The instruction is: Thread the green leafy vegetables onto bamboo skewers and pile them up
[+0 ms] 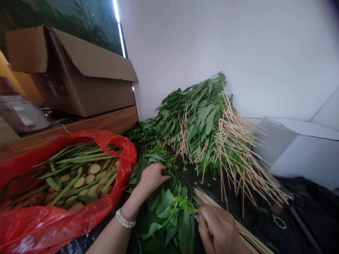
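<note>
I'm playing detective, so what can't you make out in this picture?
All in the head view:
- Inside the cardboard box: its walls hide it.
- Bottom of the red bag: green beans and cut slices cover it.
- What the right hand pinches: its fingers hide it.
- Whether the left hand holds a leaf: curled fingers hide that.
- White box's far end: cut off by the right edge.
</note>
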Demonstrator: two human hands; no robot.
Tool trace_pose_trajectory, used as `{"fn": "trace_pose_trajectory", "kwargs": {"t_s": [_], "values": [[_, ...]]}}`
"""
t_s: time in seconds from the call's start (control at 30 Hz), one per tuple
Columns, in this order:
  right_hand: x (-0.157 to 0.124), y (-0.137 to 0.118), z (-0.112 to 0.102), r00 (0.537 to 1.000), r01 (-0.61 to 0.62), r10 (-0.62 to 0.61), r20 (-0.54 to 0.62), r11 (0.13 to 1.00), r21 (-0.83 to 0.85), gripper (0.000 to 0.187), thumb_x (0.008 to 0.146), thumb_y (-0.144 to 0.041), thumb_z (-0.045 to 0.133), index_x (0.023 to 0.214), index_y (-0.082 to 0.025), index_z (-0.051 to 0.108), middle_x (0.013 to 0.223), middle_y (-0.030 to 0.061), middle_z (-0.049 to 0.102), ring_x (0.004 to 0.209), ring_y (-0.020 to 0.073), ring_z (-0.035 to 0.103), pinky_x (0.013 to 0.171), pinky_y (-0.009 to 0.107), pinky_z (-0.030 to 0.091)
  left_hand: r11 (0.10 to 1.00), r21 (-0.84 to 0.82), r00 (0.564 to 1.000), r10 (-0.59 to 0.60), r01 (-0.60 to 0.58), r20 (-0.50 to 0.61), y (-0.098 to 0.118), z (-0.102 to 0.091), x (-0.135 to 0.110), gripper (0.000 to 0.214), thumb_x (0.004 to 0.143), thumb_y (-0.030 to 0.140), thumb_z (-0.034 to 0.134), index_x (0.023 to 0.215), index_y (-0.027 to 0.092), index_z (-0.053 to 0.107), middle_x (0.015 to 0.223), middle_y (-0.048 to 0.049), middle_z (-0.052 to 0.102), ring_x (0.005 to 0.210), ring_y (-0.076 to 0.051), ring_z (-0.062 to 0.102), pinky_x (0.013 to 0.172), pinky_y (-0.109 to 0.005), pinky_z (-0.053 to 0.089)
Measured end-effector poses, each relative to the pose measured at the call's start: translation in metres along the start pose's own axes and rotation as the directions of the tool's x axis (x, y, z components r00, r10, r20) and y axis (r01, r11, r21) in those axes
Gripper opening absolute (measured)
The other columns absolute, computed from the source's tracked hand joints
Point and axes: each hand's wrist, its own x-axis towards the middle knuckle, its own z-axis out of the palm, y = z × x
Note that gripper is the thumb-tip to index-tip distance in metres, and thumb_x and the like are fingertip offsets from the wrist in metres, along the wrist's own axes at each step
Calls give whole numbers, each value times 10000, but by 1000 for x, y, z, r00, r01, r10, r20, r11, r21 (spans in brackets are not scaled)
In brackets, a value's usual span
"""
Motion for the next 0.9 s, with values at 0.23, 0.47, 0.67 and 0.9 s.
{"fn": "trace_pose_trajectory", "kwargs": {"t_s": [0.23, 0.47, 0.67, 0.9], "values": [[0, 3, 3, 1000, -4, 4, 15, 1000, -11, 174, 845, -57, 403, 775, -197, 480, 583, -17, 469, 485, 125, 436, 502, 277, 280, 996, -62, 994, 68, -62, 83, -6, -6, -2, 306, 631, 247, 704, 936, 229, 687, 877, -49, 695, 845, -249, 628, 686, -301, 436], [-2, 2, 3, 999, -2, 3, 32, 1000, -17, 167, 851, -66, 407, 773, -192, 486, 585, -13, 484, 476, 123, 451, 491, 272, 290, 547, -829, 991, 116, -115, -61, 15, -1, 2, 257, 733, 273, 677, 964, 161, 658, 851, -34, 678, 749, -155, 609, 714, -264, 466], [-2, 4, 5, 999, -42, 42, 13, 999, -33, 166, 874, -85, 401, 809, -186, 516, 594, -11, 515, 489, 125, 500, 506, 261, 326, 449, -871, 974, -6, -200, -227, 19, -5, 3, 150, 707, 286, 730, 777, 155, 716, 1159, -113, 624, 1084, -238, 571, 845, -283, 462], [-3, 11, 11, 984, -176, 170, -56, 976, -130, 188, 939, -156, 366, 915, -175, 552, 681, 7, 620, 569, 132, 627, 563, 240, 415, 137, -990, 997, -59, -40, -48, 22, -5, -1, 222, 713, 332, 755, 859, 168, 723, 765, -28, 726, 722, -146, 642, 762, -265, 480]]}}
